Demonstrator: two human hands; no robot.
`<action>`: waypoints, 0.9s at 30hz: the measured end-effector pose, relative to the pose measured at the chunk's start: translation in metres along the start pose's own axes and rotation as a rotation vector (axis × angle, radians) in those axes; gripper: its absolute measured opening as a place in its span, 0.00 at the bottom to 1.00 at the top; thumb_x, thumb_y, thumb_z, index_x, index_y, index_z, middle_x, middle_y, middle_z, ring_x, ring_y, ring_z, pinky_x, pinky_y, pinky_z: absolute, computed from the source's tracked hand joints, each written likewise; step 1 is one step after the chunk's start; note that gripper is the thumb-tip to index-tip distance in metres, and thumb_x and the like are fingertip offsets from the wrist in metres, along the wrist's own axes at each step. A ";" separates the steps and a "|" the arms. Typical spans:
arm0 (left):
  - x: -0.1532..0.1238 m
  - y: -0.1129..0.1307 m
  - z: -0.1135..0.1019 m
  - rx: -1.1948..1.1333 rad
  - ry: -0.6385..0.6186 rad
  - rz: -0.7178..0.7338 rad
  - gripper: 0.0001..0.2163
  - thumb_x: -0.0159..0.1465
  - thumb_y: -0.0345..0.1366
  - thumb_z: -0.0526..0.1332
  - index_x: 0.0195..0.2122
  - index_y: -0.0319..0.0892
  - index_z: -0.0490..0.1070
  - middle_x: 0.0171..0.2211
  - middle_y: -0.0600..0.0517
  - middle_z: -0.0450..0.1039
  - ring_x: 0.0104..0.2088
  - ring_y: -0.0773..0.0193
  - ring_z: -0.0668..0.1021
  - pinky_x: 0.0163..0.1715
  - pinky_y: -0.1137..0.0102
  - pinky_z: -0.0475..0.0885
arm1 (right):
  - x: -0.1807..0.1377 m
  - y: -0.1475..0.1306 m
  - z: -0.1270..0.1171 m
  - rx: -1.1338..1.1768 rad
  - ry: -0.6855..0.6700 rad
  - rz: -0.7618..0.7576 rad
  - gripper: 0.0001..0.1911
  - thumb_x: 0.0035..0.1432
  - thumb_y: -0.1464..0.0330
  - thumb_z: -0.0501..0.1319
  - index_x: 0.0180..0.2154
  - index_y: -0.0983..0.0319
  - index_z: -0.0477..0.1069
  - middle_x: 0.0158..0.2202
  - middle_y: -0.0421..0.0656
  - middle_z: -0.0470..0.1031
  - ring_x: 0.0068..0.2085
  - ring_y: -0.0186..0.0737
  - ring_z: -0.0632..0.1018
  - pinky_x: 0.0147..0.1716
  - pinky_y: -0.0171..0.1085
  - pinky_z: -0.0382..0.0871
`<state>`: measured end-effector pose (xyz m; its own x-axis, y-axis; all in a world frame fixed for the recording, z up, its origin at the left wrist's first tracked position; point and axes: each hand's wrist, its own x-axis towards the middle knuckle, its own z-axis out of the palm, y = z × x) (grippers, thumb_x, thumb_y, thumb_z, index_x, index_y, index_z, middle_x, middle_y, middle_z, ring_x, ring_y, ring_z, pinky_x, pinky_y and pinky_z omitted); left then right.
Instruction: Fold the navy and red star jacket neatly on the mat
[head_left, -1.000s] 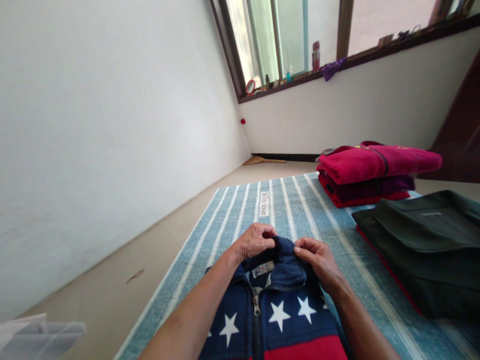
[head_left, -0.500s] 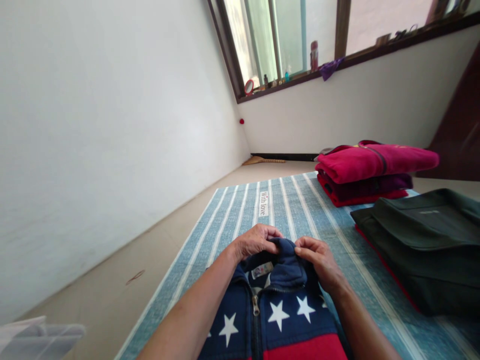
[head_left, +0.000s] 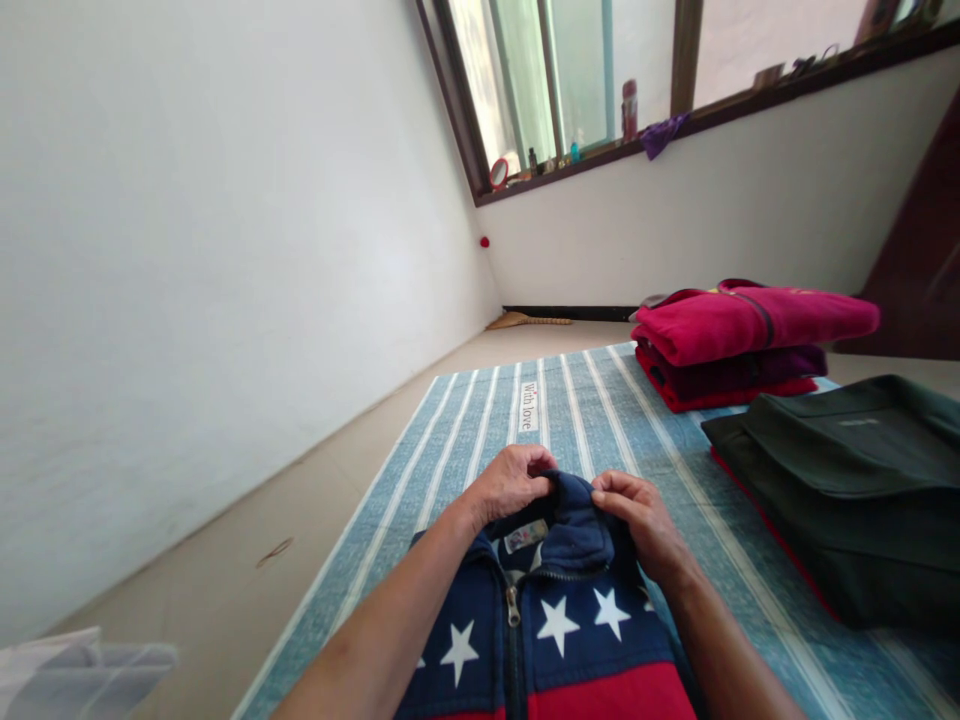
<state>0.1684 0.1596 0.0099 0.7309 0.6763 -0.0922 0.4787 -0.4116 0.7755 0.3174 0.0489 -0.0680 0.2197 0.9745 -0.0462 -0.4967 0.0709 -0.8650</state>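
A navy and red zip-up jacket (head_left: 559,590) with white stars lies on the blue striped cloth (head_left: 495,420), its collar toward the far side. My left hand (head_left: 514,485) pinches the back of the collar from the left. On the collar's right part, my right hand (head_left: 634,510) grips the edge between thumb and fingers. The metal zipper pull (head_left: 513,606) sits near the top of the front, just below the neck opening. Inside the neck a white label (head_left: 526,537) shows. The jacket's lower part runs out of view.
Right of the jacket lies folded dark green clothing (head_left: 847,500) with red beneath. Behind it is a stack topped by a pink garment (head_left: 757,325). A pale checked cloth (head_left: 82,675) is at lower left. A broom (head_left: 525,320) lies on the floor by the far wall.
My left hand's fingers have curled in slightly at the collar. Otherwise both hands stay on it, and the jacket lies almost the same.
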 end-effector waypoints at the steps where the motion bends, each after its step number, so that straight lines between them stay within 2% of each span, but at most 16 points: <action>1: -0.002 0.003 0.000 0.077 0.078 0.032 0.07 0.50 0.31 0.62 0.31 0.41 0.73 0.30 0.52 0.74 0.33 0.62 0.74 0.35 0.70 0.67 | 0.000 0.000 0.000 0.003 -0.001 -0.002 0.14 0.43 0.62 0.70 0.24 0.63 0.68 0.19 0.35 0.64 0.20 0.28 0.63 0.20 0.29 0.54; 4: -0.011 0.012 0.003 0.240 0.278 0.073 0.04 0.49 0.29 0.62 0.26 0.42 0.71 0.26 0.54 0.71 0.31 0.63 0.72 0.33 0.70 0.65 | 0.001 0.002 -0.002 0.002 0.003 -0.002 0.14 0.43 0.62 0.69 0.24 0.63 0.68 0.20 0.35 0.65 0.21 0.29 0.63 0.21 0.29 0.54; 7: -0.024 0.021 0.009 0.235 0.333 -0.008 0.06 0.52 0.31 0.62 0.19 0.43 0.68 0.19 0.55 0.67 0.25 0.66 0.69 0.29 0.71 0.62 | 0.002 0.005 -0.003 -0.006 0.007 -0.003 0.13 0.44 0.62 0.69 0.24 0.63 0.68 0.19 0.35 0.65 0.21 0.29 0.63 0.20 0.29 0.54; 12: -0.036 0.028 0.028 -0.177 0.167 -0.363 0.11 0.57 0.38 0.58 0.20 0.40 0.68 0.18 0.54 0.67 0.20 0.67 0.71 0.21 0.73 0.61 | 0.003 0.007 -0.004 0.005 0.006 -0.021 0.13 0.45 0.63 0.69 0.24 0.63 0.68 0.19 0.35 0.64 0.21 0.28 0.62 0.20 0.29 0.54; 14: -0.036 0.028 0.033 -0.351 0.136 -0.456 0.12 0.58 0.39 0.58 0.21 0.39 0.68 0.19 0.53 0.68 0.19 0.68 0.71 0.20 0.73 0.61 | 0.003 0.007 -0.004 0.005 0.001 -0.023 0.13 0.44 0.63 0.69 0.24 0.63 0.68 0.19 0.35 0.64 0.21 0.28 0.62 0.20 0.29 0.54; 18: -0.034 0.028 0.035 -0.580 0.133 -0.543 0.11 0.59 0.41 0.59 0.26 0.37 0.70 0.22 0.50 0.72 0.20 0.69 0.72 0.21 0.74 0.62 | 0.002 0.006 -0.003 -0.001 -0.006 -0.032 0.14 0.44 0.62 0.70 0.23 0.63 0.68 0.19 0.35 0.64 0.21 0.28 0.62 0.20 0.29 0.54; 24: -0.033 0.030 0.036 -0.659 0.121 -0.620 0.16 0.58 0.48 0.60 0.26 0.37 0.71 0.20 0.51 0.70 0.16 0.70 0.69 0.17 0.76 0.59 | -0.001 0.000 0.001 -0.026 -0.035 -0.043 0.14 0.44 0.62 0.69 0.23 0.63 0.68 0.19 0.36 0.65 0.21 0.29 0.63 0.21 0.30 0.55; 27: -0.032 0.028 0.041 -0.724 0.116 -0.635 0.16 0.57 0.47 0.62 0.27 0.36 0.72 0.18 0.52 0.69 0.14 0.71 0.68 0.16 0.76 0.58 | -0.002 -0.002 0.003 -0.044 -0.055 -0.048 0.14 0.44 0.61 0.69 0.23 0.63 0.69 0.19 0.36 0.66 0.21 0.29 0.63 0.21 0.30 0.55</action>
<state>0.1784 0.1017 0.0086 0.3683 0.7147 -0.5946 0.3236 0.5009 0.8027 0.3157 0.0471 -0.0649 0.1956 0.9804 0.0221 -0.4491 0.1096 -0.8867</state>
